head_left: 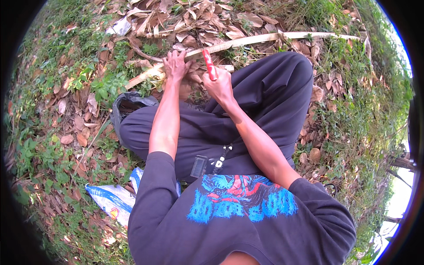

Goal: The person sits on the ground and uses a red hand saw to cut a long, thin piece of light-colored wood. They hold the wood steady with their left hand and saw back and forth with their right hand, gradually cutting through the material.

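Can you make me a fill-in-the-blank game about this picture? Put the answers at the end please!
1. The right hand holds a slim object that is mostly ____ in colour.
2. The hand touching the long pale strip is the person's ____ one.
3. The crumpled white plastic on the ground has ____ stripes.
4. Dry brown ____ lie scattered among the green plants.

Missing words: red; left; blue; leaves.

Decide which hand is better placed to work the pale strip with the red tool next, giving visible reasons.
Probably the right hand: it holds the red tool, its upper end near the pale strip. The left hand lies over the strip, seemingly better placed to steady it.
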Tool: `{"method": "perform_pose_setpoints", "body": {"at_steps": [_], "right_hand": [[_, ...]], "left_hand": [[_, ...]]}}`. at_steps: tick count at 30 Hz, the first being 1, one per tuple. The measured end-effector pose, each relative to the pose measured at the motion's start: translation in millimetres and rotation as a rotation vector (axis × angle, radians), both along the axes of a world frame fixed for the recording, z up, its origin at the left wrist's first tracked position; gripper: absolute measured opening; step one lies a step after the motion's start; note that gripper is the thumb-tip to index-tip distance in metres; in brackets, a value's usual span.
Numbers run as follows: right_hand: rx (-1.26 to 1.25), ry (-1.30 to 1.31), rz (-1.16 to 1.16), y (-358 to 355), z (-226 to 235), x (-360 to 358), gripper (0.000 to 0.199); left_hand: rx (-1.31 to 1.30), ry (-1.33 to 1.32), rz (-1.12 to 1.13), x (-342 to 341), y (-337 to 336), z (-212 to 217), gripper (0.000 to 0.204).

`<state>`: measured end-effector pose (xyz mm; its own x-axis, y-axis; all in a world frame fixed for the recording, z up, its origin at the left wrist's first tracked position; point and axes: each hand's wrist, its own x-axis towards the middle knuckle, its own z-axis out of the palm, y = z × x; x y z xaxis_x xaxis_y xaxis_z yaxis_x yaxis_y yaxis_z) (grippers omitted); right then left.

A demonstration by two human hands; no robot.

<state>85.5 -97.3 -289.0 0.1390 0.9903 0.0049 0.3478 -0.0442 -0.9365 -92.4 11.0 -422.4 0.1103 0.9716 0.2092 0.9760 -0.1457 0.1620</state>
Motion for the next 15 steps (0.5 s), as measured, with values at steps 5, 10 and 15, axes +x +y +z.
{"method": "perform_pose_setpoints", "body": {"at_steps": [5,10,15], "right_hand": [[0.004,-0.021,0.005,-9.4,-11.2,5.0,0.016],[0.013,0.064,0.060,-71.9,1.3,19.7,0.013],[0.074,0.091,0.080,-59.2,-1.8,24.1,0.011]], "left_hand": [[0.012,0.027,0.004,0.2,0.8,1.0,0.054],[0.037,0.008,-0.004,-1.7,1.0,1.8,0.055],[0.042,0.034,-0.006,0.0,0.7,2.4,0.055]]}}
